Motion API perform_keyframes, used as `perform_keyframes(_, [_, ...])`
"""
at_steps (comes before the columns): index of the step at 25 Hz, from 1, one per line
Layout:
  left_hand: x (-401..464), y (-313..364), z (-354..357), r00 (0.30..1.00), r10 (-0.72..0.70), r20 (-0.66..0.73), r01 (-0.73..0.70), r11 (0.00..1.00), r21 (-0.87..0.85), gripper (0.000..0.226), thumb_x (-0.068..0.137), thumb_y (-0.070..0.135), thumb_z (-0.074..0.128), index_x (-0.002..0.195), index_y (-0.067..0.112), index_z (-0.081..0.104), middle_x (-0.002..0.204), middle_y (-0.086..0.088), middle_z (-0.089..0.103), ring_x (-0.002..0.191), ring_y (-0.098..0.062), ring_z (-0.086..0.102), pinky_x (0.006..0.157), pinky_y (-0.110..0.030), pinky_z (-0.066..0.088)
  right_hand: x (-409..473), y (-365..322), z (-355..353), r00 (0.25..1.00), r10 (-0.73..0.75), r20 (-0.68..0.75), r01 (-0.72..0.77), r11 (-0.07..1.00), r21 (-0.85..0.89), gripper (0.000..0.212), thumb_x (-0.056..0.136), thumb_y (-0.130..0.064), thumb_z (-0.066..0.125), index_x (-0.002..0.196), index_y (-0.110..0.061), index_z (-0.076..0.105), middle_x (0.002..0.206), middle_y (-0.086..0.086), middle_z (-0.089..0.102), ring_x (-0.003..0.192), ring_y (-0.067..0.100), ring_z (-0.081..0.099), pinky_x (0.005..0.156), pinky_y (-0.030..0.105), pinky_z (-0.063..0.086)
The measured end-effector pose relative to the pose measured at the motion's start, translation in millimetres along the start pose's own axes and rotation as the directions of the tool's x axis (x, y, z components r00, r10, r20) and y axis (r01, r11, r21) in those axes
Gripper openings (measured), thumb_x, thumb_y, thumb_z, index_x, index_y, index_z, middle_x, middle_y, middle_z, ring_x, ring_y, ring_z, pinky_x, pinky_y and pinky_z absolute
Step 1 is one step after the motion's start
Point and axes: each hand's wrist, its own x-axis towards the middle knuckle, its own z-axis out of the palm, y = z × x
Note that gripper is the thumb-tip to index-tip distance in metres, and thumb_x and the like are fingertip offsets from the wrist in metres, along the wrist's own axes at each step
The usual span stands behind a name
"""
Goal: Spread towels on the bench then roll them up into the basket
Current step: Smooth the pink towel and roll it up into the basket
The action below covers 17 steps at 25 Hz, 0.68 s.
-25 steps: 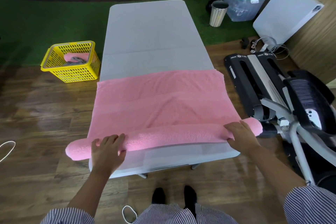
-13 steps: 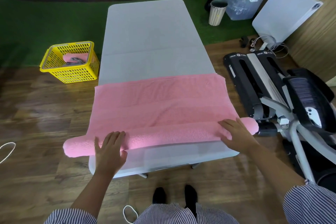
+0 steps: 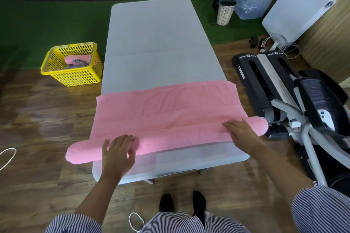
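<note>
A pink towel (image 3: 166, 106) lies across the near end of the grey bench (image 3: 157, 43). Its near part is rolled into a long tube whose ends stick out past both bench sides. My left hand (image 3: 118, 154) rests flat on the left part of the roll, fingers spread. My right hand (image 3: 241, 132) presses flat on the right part of the roll. Neither hand grips the cloth. A yellow basket (image 3: 56, 74) stands on the floor left of the bench, with a pink towel and a grey one (image 3: 77, 60) inside.
A black and grey exercise machine (image 3: 284, 96) stands close to the bench's right side. A bin (image 3: 225, 12), a clear storage box (image 3: 251, 0) and a white panel (image 3: 297, 7) sit at the far right. A white cord (image 3: 7, 157) lies on the wooden floor at left.
Both hands have pushed the roll away from me, so it is thicker and the flat part of the towel is shorter. The hands slid slightly inward along the roll.
</note>
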Motion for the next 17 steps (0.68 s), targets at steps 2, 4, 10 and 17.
perform_keyframes(2, [1.4, 0.4, 5.6, 0.998, -0.026, 0.051, 0.027, 0.999, -0.017, 0.045, 0.071, 0.027, 0.054, 0.114, 0.016, 0.063, 0.112, 0.001, 0.066, 0.106, -0.021, 0.062, 0.1, -0.061, 0.034, -0.2, -2.3, 3.2, 0.997, 0.023, 0.072, -0.024, 1.0, 0.018, 0.045, 0.093, -0.017, 0.047, 0.138, -0.012, 0.044, 0.141, 0.0, 0.044, 0.134, 0.016, 0.034, 0.117, 0.038, 0.002])
perform_keyframes(4, [2.5, -1.8, 8.4, 0.992, -0.027, 0.12, 0.026, 1.0, 0.002, 0.059, 0.062, 0.028, 0.074, 0.118, 0.016, 0.06, 0.114, 0.0, 0.065, 0.108, -0.021, 0.061, 0.1, -0.063, 0.033, 0.2, -0.6, 2.9, 0.99, 0.013, 0.143, -0.009, 1.0, -0.026, 0.057, 0.087, -0.025, 0.055, 0.141, -0.014, 0.039, 0.144, -0.001, 0.04, 0.137, 0.016, 0.03, 0.117, 0.038, 0.0])
perform_keyframes(10, [10.5, 6.3, -4.3, 0.981, -0.052, 0.187, 0.049, 0.999, 0.023, 0.041, 0.07, 0.026, 0.07, 0.11, 0.02, 0.062, 0.086, 0.006, 0.07, 0.081, -0.021, 0.066, 0.092, -0.051, 0.04, 7.2, -1.8, -3.7, 0.98, 0.077, 0.182, -0.071, 0.997, -0.041, 0.044, 0.089, -0.029, 0.052, 0.132, -0.015, 0.05, 0.135, 0.001, 0.052, 0.126, 0.02, 0.043, 0.114, 0.034, 0.018])
perform_keyframes(17, [12.8, 0.8, 2.1, 1.0, 0.005, -0.016, -0.004, 1.0, 0.016, 0.037, 0.072, 0.023, 0.053, 0.108, 0.015, 0.061, 0.11, 0.0, 0.066, 0.104, -0.022, 0.063, 0.104, -0.06, 0.029, 12.1, -5.5, -3.8, 0.999, 0.044, 0.026, -0.046, 0.995, 0.083, 0.043, 0.091, -0.006, 0.044, 0.133, -0.013, 0.046, 0.138, 0.003, 0.048, 0.132, 0.018, 0.037, 0.118, 0.037, 0.005])
